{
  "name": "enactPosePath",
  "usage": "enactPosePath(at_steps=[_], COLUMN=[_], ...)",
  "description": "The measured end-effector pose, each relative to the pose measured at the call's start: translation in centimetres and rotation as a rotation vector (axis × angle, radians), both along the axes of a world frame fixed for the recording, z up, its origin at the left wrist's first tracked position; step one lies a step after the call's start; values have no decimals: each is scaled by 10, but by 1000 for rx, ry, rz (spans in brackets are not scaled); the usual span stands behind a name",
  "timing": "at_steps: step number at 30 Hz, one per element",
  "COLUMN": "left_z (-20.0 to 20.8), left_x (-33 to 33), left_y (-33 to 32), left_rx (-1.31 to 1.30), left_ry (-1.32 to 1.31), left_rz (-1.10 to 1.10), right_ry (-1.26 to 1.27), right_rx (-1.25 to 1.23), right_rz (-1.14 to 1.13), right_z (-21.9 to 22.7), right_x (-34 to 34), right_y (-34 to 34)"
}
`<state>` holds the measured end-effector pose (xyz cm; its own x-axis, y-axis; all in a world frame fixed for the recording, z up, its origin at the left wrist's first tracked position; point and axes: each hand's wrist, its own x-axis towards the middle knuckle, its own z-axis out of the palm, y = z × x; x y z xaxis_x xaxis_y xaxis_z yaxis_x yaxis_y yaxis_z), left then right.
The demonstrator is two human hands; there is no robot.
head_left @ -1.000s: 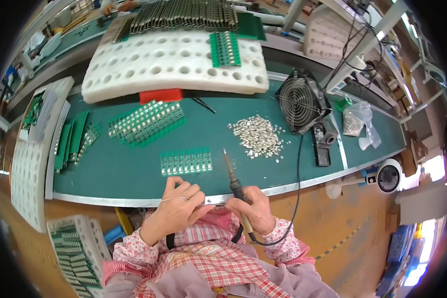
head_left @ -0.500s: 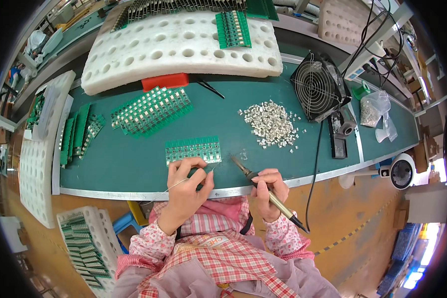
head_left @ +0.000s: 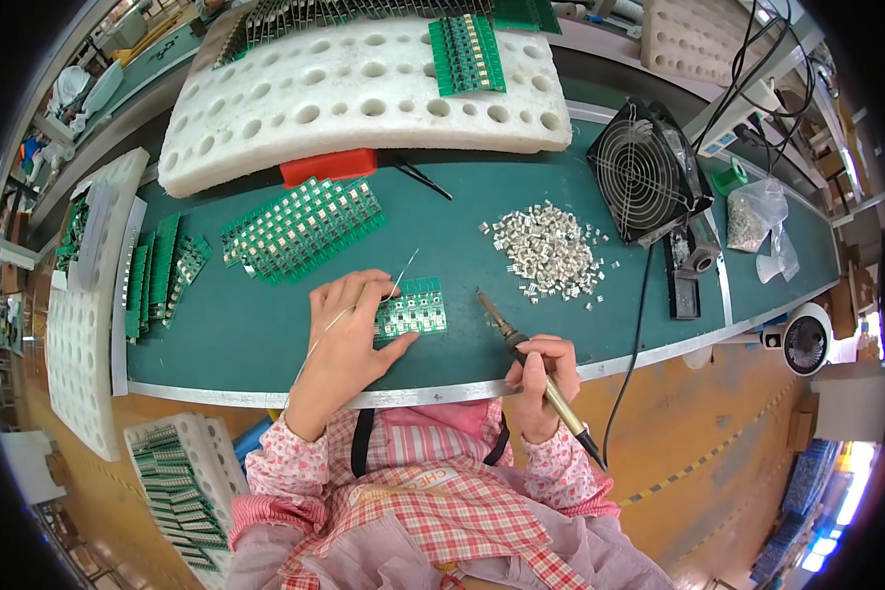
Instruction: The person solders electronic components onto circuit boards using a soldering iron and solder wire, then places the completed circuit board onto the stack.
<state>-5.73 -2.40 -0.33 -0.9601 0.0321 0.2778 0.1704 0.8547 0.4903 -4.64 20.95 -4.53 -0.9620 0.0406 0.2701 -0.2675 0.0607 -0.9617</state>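
My left hand point(head_left: 342, 339) spans a green circuit board point(head_left: 425, 311), its thumb at the near edge and its fingers over the left part, which they hide. A thin solder wire point(head_left: 406, 269) passes through that hand and sticks up past the fingers. In my right hand point(head_left: 549, 379), closed around the handle, is a soldering iron point(head_left: 511, 337). Its tip points up and left, to the right of the board and apart from it. Beyond the iron lies a heap of small silvery components point(head_left: 546, 248).
Populated boards point(head_left: 305, 228) lie at the left, behind my left hand. A white foam rack point(head_left: 275, 118) with a red block point(head_left: 328, 167) at its front spans the back. Tweezers point(head_left: 424, 179) lie nearby. At the right stand a black fan point(head_left: 639, 175) and a soldering iron stand point(head_left: 684, 273).
My left hand has shifted from the board's near edge onto its left part, and the solder wire now points up. The board is slightly nearer. The iron stays in my right hand.
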Motion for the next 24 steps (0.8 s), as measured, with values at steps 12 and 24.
enactPosePath(at_steps=[12, 24], left_z=[-9, -5], left_x=[11, 1], left_y=[4, 18], left_rx=[174, 132], left_ry=[29, 117], left_rz=[-56, -137], right_ry=[10, 283], right_rx=[32, 211], right_rz=[51, 79], right_z=[2, 2], right_x=[2, -9], right_y=[1, 1])
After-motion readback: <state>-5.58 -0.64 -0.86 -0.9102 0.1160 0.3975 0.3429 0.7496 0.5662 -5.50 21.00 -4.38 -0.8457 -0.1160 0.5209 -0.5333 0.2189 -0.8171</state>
